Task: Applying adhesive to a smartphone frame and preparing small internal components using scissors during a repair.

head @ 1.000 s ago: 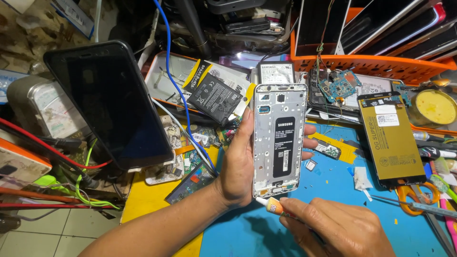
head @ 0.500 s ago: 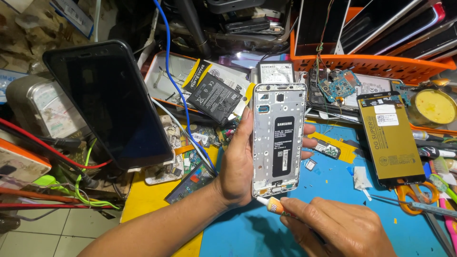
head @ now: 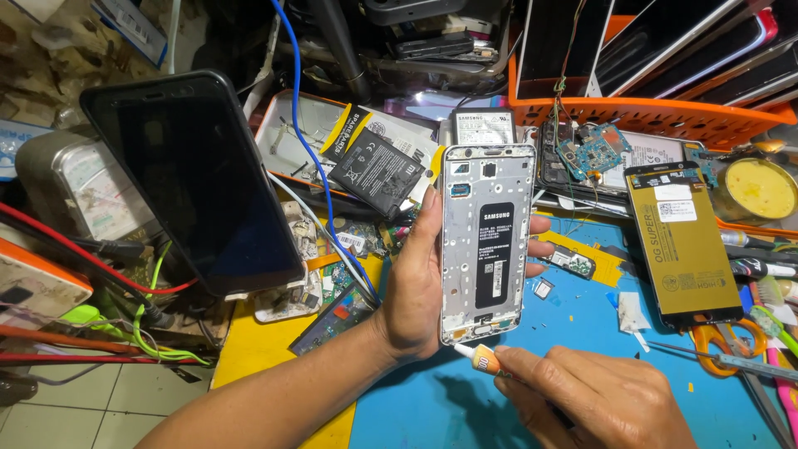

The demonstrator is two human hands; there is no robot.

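**Glue nozzle at bottom edge of phone frame**

Left hand (head: 416, 291) grips a silver phone frame (head: 486, 241) upright over the counter (head: 565, 333), thumb along the frame's left edge, fingertips (head: 540, 247) wrapped round the right edge. Frame shows its inner side: bare metal with a black label down the middle. Right hand (head: 594, 403) closed around a small glue tube (head: 482, 359), orange collar, whitish nozzle; nozzle tip touches the frame's bottom left corner. Tube body mostly hidden inside the fist.

Counter has a blue mat under the hands, yellow patch on the left. Just right of the frame: a loose display panel (head: 683, 241) lying back side up, gold-coloured back with white stickers. Orange-handled scissors (head: 723, 341) near its lower end. Round yellow tin (head: 758, 189) at the far right. Black battery (head: 378, 173) behind the frame to the left, lying on an open white box. Small blue circuit board (head: 592, 150) behind to the right, in front of an orange basket (head: 665, 112) of stacked phones. Large black phone (head: 195, 179), screen dark, propped tilted at the left, well apart from the hands. Blue cable (head: 307, 141) runs down from the top to behind the left hand. Red and green wires at the far left edge.
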